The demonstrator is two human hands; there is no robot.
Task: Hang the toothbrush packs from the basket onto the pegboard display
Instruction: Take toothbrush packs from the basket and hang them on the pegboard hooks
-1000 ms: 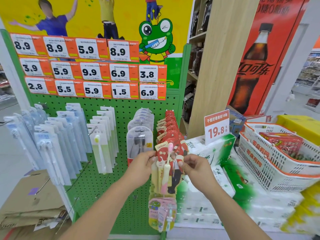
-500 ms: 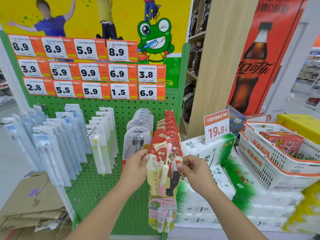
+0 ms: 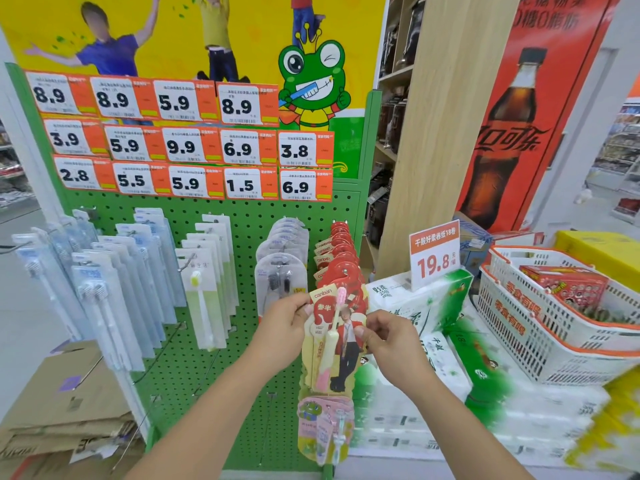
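Both hands are up at the right-hand column of the green pegboard [image 3: 221,216], working one red toothbrush pack [image 3: 332,327] at the front of its row. The left hand [image 3: 287,327] pinches the pack's upper left edge near the card's label, thumb on the face. The right hand [image 3: 388,341] pinches the right edge a little lower, fingers curled around behind. So each grip is closed on this same pack, neither spread.

The pack sits right in front of a line of matching red packs [image 3: 341,251] already on the peg, running back to the board. That row looks well filled, so I'd judge a good part of the hanging is done. Whether the held pack's hole is already over the peg tip I cannot tell; the card's top overlaps the red ones behind it and the peg end is hidden. My guess is it is being seated or squared up.

Below hangs a shorter bunch of pink frog packs [image 3: 325,431].

Off to the right, the white basket with orange trim [image 3: 512,317] rests on stacked tissue rolls [image 3: 426,299]. In it I see a red box [image 3: 568,285] and something darker beneath; I cannot make out whether more toothbrush packs are left inside. If there are, they remain to be hung.
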